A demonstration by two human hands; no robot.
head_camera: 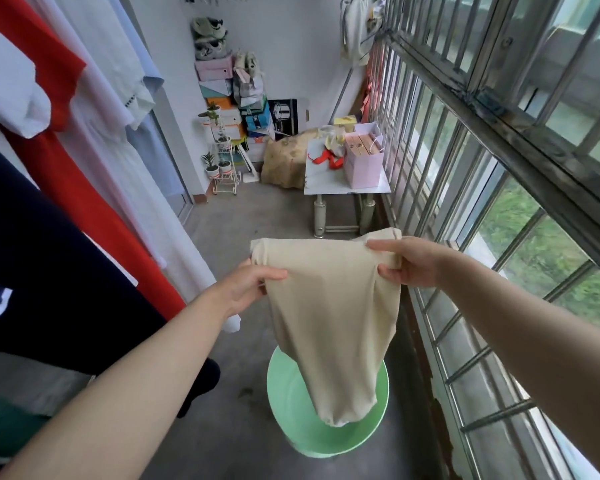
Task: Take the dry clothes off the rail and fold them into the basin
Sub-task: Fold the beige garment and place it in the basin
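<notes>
Where the garment [329, 306] hangs, basin [284, 410] is half-hidden.

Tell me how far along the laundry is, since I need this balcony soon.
Done: one beige garment is taken down. In hand: the left hand and right hand pinch its top edge, unfolded, hanging above the green basin. Left: folding it, plus the red garment, white garment and navy garment hanging at the left.
</notes>
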